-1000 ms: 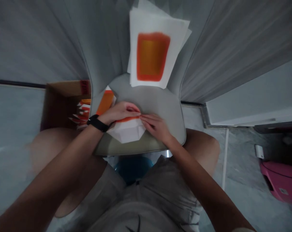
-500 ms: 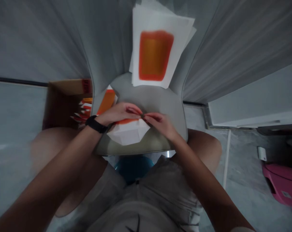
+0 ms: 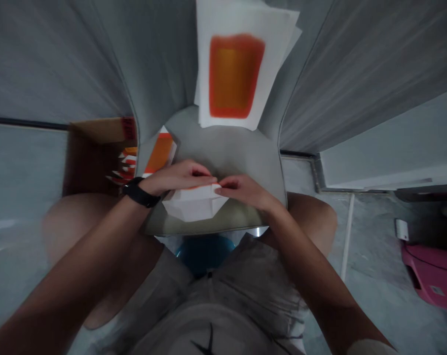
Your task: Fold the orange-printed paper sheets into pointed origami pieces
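We have the folded paper piece [image 3: 194, 209] near the front edge of the chair seat [image 3: 255, 162], left of its middle, with white faces toward us and a thin orange strip along its far edge. Our right hand [image 3: 243, 190] has its grip pinched on the right end of that edge, thumb against the paper; our left hand [image 3: 179, 175] lies along the same edge, but we cannot tell whether its grip is closed. We judge the piece very light, firm along its creases, softer across the flat panels and easily dented. We do best holding it lightly by the creased edges, not pressing its white faces. An orange-and-white piece [image 3: 160, 153] sits by the seat's left edge; printed sheets [image 3: 236, 74] rest at its back edge.
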The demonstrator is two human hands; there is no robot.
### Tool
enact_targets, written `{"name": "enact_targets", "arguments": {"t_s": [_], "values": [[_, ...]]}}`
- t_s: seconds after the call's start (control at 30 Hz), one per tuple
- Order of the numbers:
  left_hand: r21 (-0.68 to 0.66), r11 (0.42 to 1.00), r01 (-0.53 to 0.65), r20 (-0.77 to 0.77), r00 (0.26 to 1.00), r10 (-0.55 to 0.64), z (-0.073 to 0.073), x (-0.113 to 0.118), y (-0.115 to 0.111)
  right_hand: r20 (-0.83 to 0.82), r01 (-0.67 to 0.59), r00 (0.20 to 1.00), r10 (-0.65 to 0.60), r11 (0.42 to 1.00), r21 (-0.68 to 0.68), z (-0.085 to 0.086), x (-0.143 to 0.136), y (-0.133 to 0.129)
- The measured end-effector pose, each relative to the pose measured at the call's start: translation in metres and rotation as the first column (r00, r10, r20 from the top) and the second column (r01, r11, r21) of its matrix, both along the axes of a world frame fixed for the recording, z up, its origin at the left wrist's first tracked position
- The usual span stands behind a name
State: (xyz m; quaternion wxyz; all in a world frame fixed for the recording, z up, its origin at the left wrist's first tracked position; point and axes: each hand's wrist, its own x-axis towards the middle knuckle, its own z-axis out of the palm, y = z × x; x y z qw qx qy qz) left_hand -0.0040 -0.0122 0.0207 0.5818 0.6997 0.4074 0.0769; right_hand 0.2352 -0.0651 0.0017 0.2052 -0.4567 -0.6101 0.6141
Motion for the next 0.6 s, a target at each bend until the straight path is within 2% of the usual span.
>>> {"name": "enact_targets", "arguments": {"t_s": [0.13,0.27,0.6], "values": [[0.015,0.997,-0.080,-0.007,0.997,0.080,0.009,0.002,-0.010,-0.006,-0.008,1.000,0.009,1.000,0.014,-0.001,0.000,0.000],[0.064,0.997,-0.049,-0.031,0.998,0.051,0.013,0.006,-0.015,-0.005,-0.027,1.000,0.027,0.999,0.020,-0.003,0.001,0.001],[0.020,0.998,-0.062,-0.009,0.998,0.063,0.003,0.005,-0.009,-0.042,0.000,0.999,0.001,1.000,0.018,-0.007,0.001,0.003]]}}
